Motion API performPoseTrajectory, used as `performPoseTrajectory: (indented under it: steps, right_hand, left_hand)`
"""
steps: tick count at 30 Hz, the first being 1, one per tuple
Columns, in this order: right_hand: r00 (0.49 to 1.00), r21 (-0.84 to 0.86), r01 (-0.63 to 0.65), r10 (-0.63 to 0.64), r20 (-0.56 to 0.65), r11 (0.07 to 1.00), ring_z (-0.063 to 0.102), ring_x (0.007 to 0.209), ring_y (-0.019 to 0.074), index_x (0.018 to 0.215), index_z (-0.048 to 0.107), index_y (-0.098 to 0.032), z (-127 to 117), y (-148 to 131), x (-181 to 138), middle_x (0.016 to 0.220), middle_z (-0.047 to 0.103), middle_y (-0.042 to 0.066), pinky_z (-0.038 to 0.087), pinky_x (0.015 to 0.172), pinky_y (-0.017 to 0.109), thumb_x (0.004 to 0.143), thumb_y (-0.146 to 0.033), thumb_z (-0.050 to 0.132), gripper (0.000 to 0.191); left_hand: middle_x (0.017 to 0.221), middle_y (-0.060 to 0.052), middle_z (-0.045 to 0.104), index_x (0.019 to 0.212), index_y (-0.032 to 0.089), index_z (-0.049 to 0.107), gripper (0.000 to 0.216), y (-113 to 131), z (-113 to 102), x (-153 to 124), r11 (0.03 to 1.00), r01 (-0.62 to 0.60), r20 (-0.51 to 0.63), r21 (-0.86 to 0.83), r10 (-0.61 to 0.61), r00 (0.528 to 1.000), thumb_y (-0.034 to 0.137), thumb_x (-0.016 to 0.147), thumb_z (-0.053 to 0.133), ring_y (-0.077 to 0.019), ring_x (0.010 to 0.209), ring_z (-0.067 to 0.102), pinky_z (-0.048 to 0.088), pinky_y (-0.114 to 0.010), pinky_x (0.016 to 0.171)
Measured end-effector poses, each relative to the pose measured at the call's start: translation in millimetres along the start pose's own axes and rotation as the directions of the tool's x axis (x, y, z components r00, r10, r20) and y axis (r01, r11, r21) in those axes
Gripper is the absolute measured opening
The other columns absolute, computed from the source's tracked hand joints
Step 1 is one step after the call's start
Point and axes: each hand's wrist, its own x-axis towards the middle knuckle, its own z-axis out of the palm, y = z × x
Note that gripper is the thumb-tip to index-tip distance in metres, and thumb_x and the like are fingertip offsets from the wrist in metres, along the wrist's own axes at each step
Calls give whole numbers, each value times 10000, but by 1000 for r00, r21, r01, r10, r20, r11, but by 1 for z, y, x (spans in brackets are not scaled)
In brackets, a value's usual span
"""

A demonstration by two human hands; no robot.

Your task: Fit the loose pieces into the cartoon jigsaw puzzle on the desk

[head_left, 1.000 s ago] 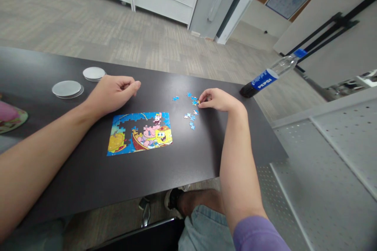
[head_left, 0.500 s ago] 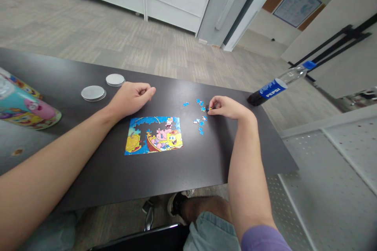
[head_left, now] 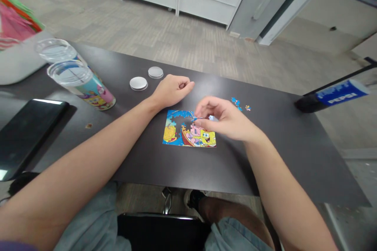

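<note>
Table (head_left: 265, 157): bare at centre bottom and right. Obstacles: puzzle (head_left: 188, 133) centre; loose pieces (head_left: 239, 104) upper right of it; lids (head_left: 145, 78), cups (head_left: 79, 82), tablet (head_left: 26, 129) left; bottle (head_left: 332, 97) far right.

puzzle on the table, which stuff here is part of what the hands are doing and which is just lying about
In use:
- puzzle, partly assembled
- puzzle piece pinched in the right hand above it
- loose pieces beyond it
- left hand, fisted on the table beside the puzzle

Lying about:
- two cartoon tubes
- two round lids
- Pepsi bottle
- dark tablet
</note>
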Motion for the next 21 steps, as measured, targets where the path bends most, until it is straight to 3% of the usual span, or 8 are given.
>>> performPoseTrajectory:
  steps: [5,13,16,21]
  right_hand:
    - [998,30,-16,14,60,999,659,773,210,1034,946,-331,29,7,10,824,778,-10,545,738,391,912,-424,1154,259]
    - [996,112,-93,91,22,989,764,794,238,946,808,-330,37,14,10,885,850,13,607,740,406,862,-480,1204,432]
    - [997,70,-75,75,-6,995,766,860,249,1003,868,-343,41,15,11,935,859,20,632,803,422,860,-468,1196,379]
    - [997,-16,-80,80,10,997,727,804,241,1008,883,-343,45,16,9,881,844,14,583,749,418,929,-502,1112,290]
  left_hand:
    - [631,6,523,660,327,473,510,2,0,1,1000,0,19,-1,1,1000,672,1009,613,-216,687,476,313,-509,779]
    - [641,6,509,659,324,476,517,-1,3,3,999,-31,-5,-28,31,1000,680,1006,618,-214,707,496,324,-508,768]
    - [635,1,533,658,328,497,508,-2,3,4,999,-30,1,-28,30,1000,682,1000,623,-222,711,522,332,-511,773]
    - [630,3,562,651,335,518,504,-4,5,5,999,-39,-21,-19,38,999,701,981,624,-222,705,532,359,-516,786]
